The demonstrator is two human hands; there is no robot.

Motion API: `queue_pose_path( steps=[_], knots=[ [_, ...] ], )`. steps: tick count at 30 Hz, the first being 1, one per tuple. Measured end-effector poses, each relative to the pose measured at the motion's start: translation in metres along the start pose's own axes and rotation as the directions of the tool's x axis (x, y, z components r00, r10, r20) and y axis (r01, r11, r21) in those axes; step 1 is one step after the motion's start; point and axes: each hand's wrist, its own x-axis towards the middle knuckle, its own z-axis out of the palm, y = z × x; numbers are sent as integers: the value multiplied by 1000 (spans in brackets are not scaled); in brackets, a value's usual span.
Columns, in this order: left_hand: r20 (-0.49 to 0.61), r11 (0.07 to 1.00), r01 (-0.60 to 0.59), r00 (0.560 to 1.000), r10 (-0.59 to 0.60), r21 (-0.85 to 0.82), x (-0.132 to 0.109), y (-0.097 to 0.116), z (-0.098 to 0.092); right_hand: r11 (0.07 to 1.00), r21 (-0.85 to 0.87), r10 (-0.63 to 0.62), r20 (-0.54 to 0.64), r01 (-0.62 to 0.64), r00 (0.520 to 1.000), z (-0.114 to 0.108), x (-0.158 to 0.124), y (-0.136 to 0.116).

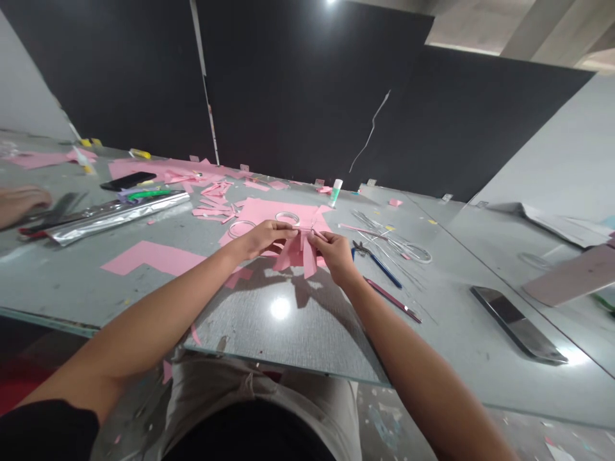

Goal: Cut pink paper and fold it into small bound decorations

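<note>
Pink paper strips (302,251) hang between my two hands, a little above the grey table. The fingers of my left hand (266,238) are closed on the upper left edge of this piece. My right hand (334,253) pinches its upper right side with thumb and fingers. Larger pink paper (269,210) lies flat behind my hands. Scissors with white loops (287,218) rest on that paper, partly hidden by my left hand. Pliers with blue handles (384,267) are just right of my right hand.
A glue stick (336,192) stands near the black wall. Wire bundles (394,240), a dark red cutter (393,299) and a phone (519,325) lie to the right. A foil roll (120,218), a black phone (129,181) and another person's hand (23,205) are at the left.
</note>
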Motion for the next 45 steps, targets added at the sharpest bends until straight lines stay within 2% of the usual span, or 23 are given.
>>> queue_pose_path(
  steps=[5, 10, 13, 15, 19, 22, 30, 34, 37, 45],
  knots=[
    [-2, 995, 12, 1000, -12, -101, 2, -5, 4, 1000, -18, -5, -15, 5, 1000, 1, 0, 1],
    [15, 974, 12, 1000, -9, -225, 6, -7, 0, 1000, 9, -2, -52, 3, 999, -1, 2, 2],
    [92, 987, 5, 996, 10, -162, 6, -10, 1, 1000, -14, -21, -38, 20, 999, -1, 1, 2],
    [140, 991, -12, 990, 31, -131, 6, -12, 5, 993, -104, -52, -36, 48, 998, 0, 1, 1],
    [72, 991, -93, 992, 100, -99, 5, -17, 14, 942, -303, -168, -50, 145, 985, 2, -1, 0],
    [28, 992, -114, 993, 116, -57, 6, -19, 16, 924, -341, -198, -37, 174, 979, 3, -2, -1],
    [-37, 994, -106, 994, 106, -7, 10, -21, 10, 985, -158, -59, 55, 67, 997, 3, -1, 3],
    [-84, 998, -69, 994, 69, 4, 9, -19, 11, 968, -233, -80, 41, 88, 996, 4, 3, 11],
    [-76, 998, -55, 996, 55, 4, 9, -18, 10, 963, -257, -72, 37, 79, 997, 2, 5, 14],
    [19, 1000, -5, 1000, 5, 4, 11, -15, 0, 985, -171, 0, 95, 16, 995, -1, 5, 17]
  ],
)
